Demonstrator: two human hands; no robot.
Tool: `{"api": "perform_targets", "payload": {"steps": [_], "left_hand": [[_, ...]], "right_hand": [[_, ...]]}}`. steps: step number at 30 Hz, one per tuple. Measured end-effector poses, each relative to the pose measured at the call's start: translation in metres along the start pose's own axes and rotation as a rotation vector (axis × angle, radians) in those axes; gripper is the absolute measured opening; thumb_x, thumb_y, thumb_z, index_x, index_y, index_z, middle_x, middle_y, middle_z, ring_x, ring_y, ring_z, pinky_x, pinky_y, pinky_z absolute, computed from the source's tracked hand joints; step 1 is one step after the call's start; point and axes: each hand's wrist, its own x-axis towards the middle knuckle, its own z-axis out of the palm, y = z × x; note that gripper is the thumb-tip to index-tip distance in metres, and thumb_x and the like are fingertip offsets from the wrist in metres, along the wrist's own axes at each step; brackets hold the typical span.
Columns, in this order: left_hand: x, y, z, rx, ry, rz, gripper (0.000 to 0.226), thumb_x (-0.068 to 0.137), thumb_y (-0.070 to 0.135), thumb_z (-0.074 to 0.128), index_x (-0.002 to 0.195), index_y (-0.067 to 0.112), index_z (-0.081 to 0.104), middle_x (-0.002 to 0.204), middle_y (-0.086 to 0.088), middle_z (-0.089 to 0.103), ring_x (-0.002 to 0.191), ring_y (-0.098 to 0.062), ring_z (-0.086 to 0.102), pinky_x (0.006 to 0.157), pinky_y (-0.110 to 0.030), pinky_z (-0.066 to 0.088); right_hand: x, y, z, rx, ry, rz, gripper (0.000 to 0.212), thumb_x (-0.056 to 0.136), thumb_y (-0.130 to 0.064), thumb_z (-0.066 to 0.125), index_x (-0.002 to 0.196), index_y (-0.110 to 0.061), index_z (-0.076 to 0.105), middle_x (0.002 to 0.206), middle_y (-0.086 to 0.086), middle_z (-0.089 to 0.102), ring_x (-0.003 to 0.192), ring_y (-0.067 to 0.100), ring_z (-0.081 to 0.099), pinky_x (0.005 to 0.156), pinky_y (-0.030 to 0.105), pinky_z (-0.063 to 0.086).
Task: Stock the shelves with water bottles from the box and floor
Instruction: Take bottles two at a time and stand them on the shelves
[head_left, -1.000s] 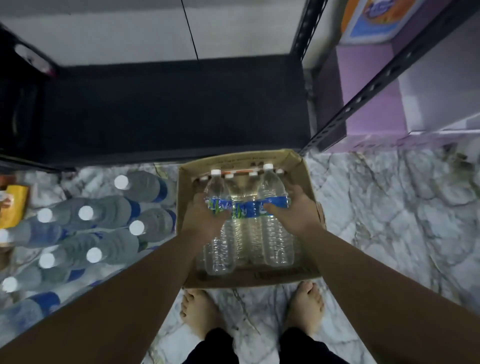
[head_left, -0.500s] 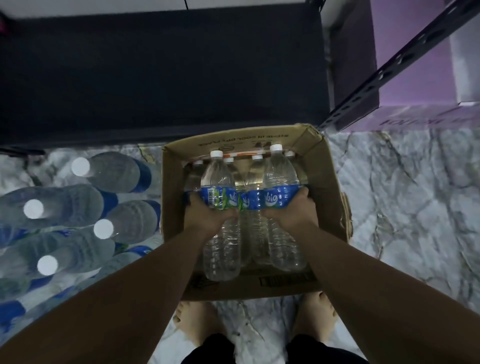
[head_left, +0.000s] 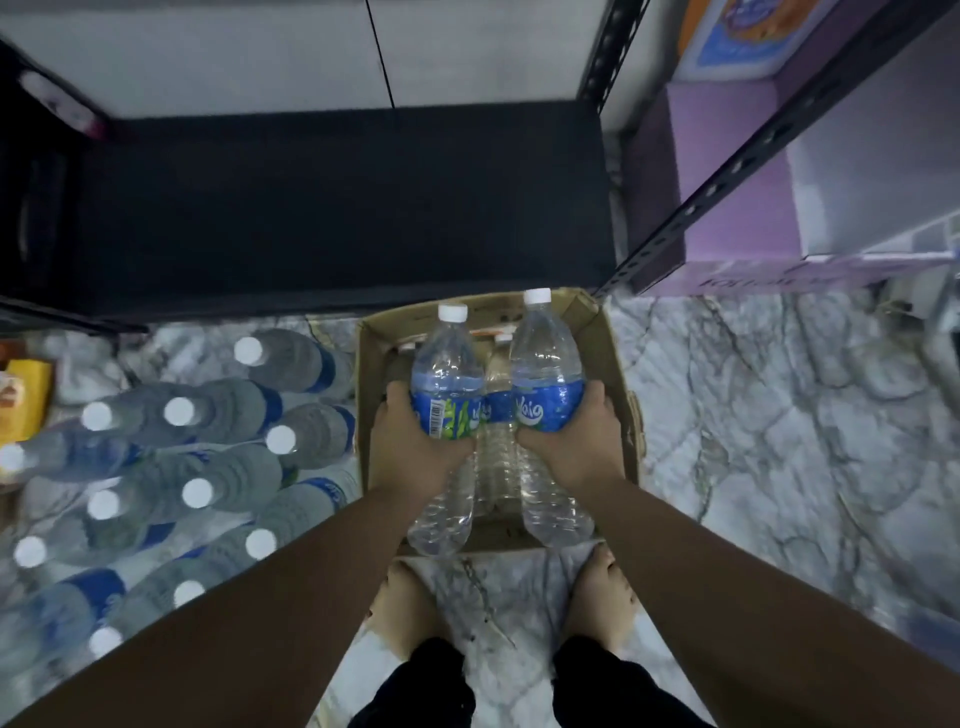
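Two bare feet (head_left: 605, 592) stand just behind the near wall of the cardboard box (head_left: 615, 364), which serves here as the landmark. Above the box, the left hand (head_left: 415, 447) is wrapped round the blue label of one water bottle (head_left: 444, 410), and the right hand (head_left: 576, 441) is wrapped round the label of a second bottle (head_left: 548, 395); both bottles are upright, caps up, their bases over the box's near edge. One more bottle (head_left: 500, 415) shows between them, lower in the box. The step in hand looks like lifting a pair out of the box, so the next move calls for raising both bases clear of the cardboard walls and carrying them forward. Left of the box, many bottles (head_left: 208, 467) crowd the marble floor (head_left: 779, 441), leaving little footing there; the floor right of the box lies open. Beyond the box's far wall, the dark shelf (head_left: 337, 218) looks bare and roomy. A black perforated upright (head_left: 737, 166) rises past the box's far right corner, an edge to keep the right bottle away from, with a purple carton (head_left: 737, 208) beyond it.
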Motion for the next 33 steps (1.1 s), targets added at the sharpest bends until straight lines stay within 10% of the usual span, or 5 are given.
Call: {"api": "perform_targets", "payload": {"steps": [5,14,33], "left_hand": [[-0.07,0.058,-0.057,-0.131,0.045,0.036,0.063,0.056,0.027,0.095,0.103,0.029,0.053,0.095,0.01,0.069,0.081,-0.004,0.068,0.067,-0.039,0.059],[-0.165,0.197,-0.173,-0.298,0.163,0.162,0.066,0.059,0.023,0.1,0.107,0.031,0.056,0.095,0.01,0.074,0.081,0.001,0.071,0.063,-0.015,0.051],[-0.14,0.443,-0.303,-0.451,0.335,0.706,0.075,0.058,0.021,0.102,0.118,0.021,0.057,0.105,0.013,0.074,0.091,0.003,0.073,0.075,-0.014,0.055]], "right_hand": [[-0.066,-0.056,-0.056,0.094,0.066,-0.073,0.068,0.054,-0.04,0.092,0.105,-0.031,0.049,0.107,-0.005,0.062,0.093,0.016,0.064,0.075,0.038,0.056],[-0.172,-0.187,-0.175,0.269,0.166,-0.262,0.067,0.055,-0.028,0.098,0.104,-0.031,0.052,0.098,-0.007,0.069,0.082,0.01,0.07,0.068,0.038,0.061],[-0.158,-0.425,-0.31,0.433,0.426,-0.78,0.077,0.058,-0.033,0.1,0.118,-0.031,0.052,0.113,-0.011,0.07,0.101,0.002,0.069,0.081,0.017,0.054]]}}
